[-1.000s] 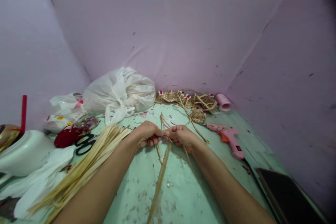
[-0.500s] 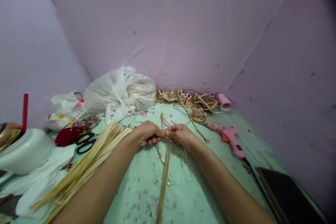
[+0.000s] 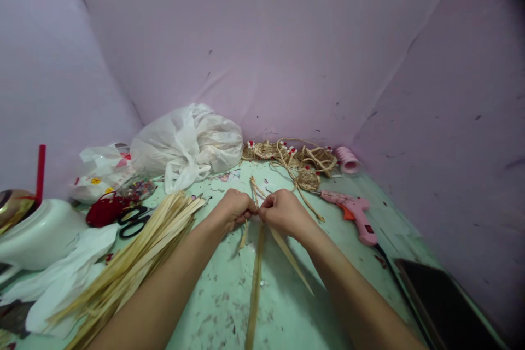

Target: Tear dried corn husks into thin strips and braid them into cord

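Both hands meet over the middle of the table, pinching a thin braid of dried plant fibre [image 3: 254, 186] whose looped end points away from me. My left hand [image 3: 235, 209] is closed on the braid from the left. My right hand [image 3: 283, 211] is closed on it from the right, fingertips almost touching the left ones. A long flat fibre strip [image 3: 256, 284] hangs from between the hands toward me. Another pale strip [image 3: 293, 262] slants out below my right hand, and a short one [image 3: 243, 235] shows under my left. The exact crossing point is hidden by my fingers.
At left lie a bundle of dried strips [image 3: 135, 262], black-handled scissors [image 3: 133, 223], red yarn [image 3: 104, 210] and a white pot [image 3: 45, 235]. Behind are a white plastic bag [image 3: 191, 145], coiled braids [image 3: 295, 158] and a pink spool [image 3: 348, 160]. A pink glue gun [image 3: 356, 213] and dark tablet-like object [image 3: 447, 306] sit right.
My right hand has turned over slightly, and a wider strip now slants out beneath it. The short strip under my left hand has shifted. The long middle strip remains hanging.
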A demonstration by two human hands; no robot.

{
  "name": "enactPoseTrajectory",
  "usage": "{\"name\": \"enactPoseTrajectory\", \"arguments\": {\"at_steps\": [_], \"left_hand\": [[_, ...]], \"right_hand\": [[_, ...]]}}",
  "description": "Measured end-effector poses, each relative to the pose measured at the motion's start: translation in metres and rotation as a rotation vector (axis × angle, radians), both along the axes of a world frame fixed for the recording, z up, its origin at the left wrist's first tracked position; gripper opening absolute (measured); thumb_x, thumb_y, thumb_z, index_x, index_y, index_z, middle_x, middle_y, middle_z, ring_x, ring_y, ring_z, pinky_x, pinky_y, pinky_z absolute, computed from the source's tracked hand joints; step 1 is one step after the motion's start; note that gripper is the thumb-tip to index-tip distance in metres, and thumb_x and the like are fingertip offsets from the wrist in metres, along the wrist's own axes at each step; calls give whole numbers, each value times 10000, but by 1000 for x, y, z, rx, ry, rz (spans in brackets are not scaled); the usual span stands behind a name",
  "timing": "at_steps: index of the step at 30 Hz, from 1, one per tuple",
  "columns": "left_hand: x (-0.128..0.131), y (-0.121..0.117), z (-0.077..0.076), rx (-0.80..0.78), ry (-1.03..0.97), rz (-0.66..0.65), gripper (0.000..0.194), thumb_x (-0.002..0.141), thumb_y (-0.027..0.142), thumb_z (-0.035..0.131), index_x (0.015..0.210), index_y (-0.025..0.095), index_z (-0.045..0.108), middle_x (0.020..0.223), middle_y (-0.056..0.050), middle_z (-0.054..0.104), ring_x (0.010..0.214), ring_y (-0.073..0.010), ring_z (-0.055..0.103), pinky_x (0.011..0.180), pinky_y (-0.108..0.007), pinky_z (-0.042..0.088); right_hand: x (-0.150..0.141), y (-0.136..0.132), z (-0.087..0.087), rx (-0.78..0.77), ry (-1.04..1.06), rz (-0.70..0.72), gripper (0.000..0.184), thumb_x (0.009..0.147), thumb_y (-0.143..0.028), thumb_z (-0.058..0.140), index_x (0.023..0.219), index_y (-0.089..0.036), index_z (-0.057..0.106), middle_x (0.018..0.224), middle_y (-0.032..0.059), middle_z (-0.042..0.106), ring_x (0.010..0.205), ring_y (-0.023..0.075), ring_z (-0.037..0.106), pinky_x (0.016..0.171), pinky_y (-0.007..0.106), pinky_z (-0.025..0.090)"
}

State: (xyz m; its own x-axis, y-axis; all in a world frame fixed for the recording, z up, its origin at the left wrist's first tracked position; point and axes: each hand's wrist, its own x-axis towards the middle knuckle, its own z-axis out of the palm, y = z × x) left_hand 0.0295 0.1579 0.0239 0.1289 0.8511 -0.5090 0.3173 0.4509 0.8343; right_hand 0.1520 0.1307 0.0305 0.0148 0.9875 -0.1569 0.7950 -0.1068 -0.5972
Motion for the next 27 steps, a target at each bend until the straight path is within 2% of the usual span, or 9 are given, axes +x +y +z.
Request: {"name": "enactPoseTrajectory", "arguments": {"at_steps": [4, 9, 11, 13, 16, 18, 20, 23, 27], "left_hand": [[-3, 1, -4, -18, -52, -4, 202, 512, 107, 504, 362, 151, 376, 314, 35, 354, 276, -32, 224, 320, -209, 80], [-10, 2, -7, 28, -113, -57, 165, 480, 70, 495, 384, 148, 386, 312, 55, 335, 274, -21, 220, 320, -193, 82], [-14, 4, -8, 11, -149, -94, 150, 489, 88, 521, 415, 150, 406, 313, 68, 321, 272, -18, 212, 319, -188, 78], [-18, 7, -9, -13, -182, -125, 143, 498, 117, 552, 446, 151, 424, 324, 73, 330, 274, -15, 210, 319, -184, 71], [-22, 9, -9, -42, -219, -171, 140, 503, 162, 582, 475, 148, 445, 347, 65, 366, 276, -12, 222, 318, -181, 64], [-23, 10, -8, -40, -245, -190, 141, 493, 178, 594, 484, 143, 458, 356, 64, 374, 283, -8, 226, 318, -178, 68], [-24, 10, -8, -28, -267, -205, 138, 479, 185, 597, 481, 139, 467, 357, 68, 368, 290, -6, 225, 319, -177, 78], [-24, 10, -10, -15, -263, -231, 120, 472, 196, 586, 482, 141, 480, 352, 77, 351, 290, -8, 217, 319, -181, 82], [-24, 10, -10, 16, -210, -260, 83, 484, 193, 564, 491, 146, 496, 346, 79, 348, 288, -19, 216, 322, -193, 89]], "right_hand": [[-15, -12, 8, 153, -226, 67, 175, 631, -200, 515, 627, -145, 681, 602, 93, 639, 536, 145, 517, 471, 250, 250], [-23, -19, 8, 182, -337, 147, 191, 657, -155, 499, 673, -135, 689, 684, 126, 670, 579, 170, 560, 487, 265, 254], [-18, -17, 9, 166, -247, 211, 168, 660, -167, 516, 644, -147, 682, 638, 93, 660, 565, 150, 550, 484, 249, 270], [-8, -11, 10, 142, -92, 208, 155, 673, -203, 533, 623, -152, 671, 584, 60, 637, 545, 131, 536, 475, 228, 291], [6, -1, 11, 60, 284, -53, 158, 719, -206, 521, 683, -129, 654, 614, 53, 637, 548, 112, 547, 491, 198, 369], [9, 3, 11, -92, 600, -220, 128, 731, -159, 515, 728, -109, 632, 664, 63, 649, 557, 105, 569, 533, 198, 436], [5, 3, 10, -265, 828, -241, 91, 722, -110, 521, 703, -99, 609, 646, 64, 644, 539, 101, 577, 554, 210, 474], [-5, 0, 5, -405, 944, -160, 104, 714, -81, 529, 628, -96, 584, 538, 45, 610, 474, 97, 556, 529, 221, 490], [-11, 0, -4, -405, 945, -187, 142, 721, -75, 534, 588, -101, 577, 442, 13, 563, 389, 78, 503, 478, 211, 481]]}}
